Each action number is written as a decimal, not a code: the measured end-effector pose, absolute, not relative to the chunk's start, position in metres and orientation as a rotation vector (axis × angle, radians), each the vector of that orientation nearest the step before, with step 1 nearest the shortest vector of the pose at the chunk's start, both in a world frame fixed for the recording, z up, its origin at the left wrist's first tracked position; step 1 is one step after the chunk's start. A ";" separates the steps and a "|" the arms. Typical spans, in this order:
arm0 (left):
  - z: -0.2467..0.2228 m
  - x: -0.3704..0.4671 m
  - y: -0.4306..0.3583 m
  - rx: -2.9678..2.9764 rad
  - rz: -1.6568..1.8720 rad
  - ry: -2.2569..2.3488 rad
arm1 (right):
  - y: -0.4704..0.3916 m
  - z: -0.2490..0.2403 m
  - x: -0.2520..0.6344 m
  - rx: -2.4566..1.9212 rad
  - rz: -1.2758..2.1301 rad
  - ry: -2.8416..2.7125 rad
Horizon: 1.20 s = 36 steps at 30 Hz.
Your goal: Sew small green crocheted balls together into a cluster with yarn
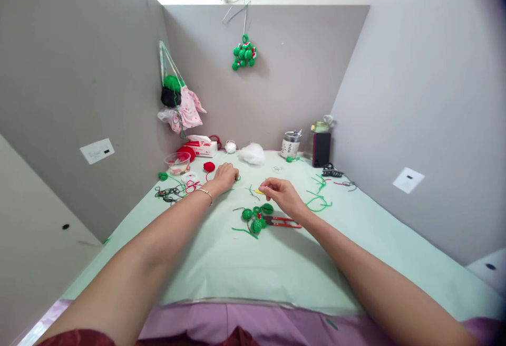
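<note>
My right hand [281,194] is closed in a pinch on a yellow-handled crochet hook [259,192], whose thin tip points left. Farther left, my left hand [226,176] rests on the table with its fingers curled down. A bit of green shows at its fingertips, but what they hold is mostly hidden. Nearer to me lie green crocheted balls [256,226] with a touch of red, joined in a cluster. Red-handled thread snips [285,222] lie against that cluster, below my right hand. A loose green yarn strand [244,231] is at the cluster's left.
Grey partitions enclose the table. At the back stand a tissue box [205,148], white stuffing [252,153], a tin [290,146] and a dark phone-like slab [321,150]. Dark cords [169,194] lie left, green yarn scraps [319,202] right. A crocheted bunch [244,54] hangs above.
</note>
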<state>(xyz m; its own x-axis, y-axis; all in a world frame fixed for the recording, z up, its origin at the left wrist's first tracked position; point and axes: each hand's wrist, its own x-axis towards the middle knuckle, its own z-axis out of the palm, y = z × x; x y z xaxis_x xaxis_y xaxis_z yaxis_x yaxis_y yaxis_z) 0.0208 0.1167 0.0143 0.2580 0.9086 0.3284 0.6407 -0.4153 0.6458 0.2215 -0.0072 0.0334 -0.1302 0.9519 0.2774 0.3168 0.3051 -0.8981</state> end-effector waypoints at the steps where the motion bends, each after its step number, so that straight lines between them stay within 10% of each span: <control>1: 0.016 0.021 0.119 2.147 0.966 1.413 | -0.008 0.034 0.222 -1.168 0.877 -1.634; 27: 0.032 0.006 0.014 1.591 0.578 0.669 | 0.008 0.036 0.240 -1.109 0.918 -1.340; 36: 0.039 -0.002 0.016 1.223 1.057 0.587 | -0.004 0.031 0.225 -1.083 1.182 -1.532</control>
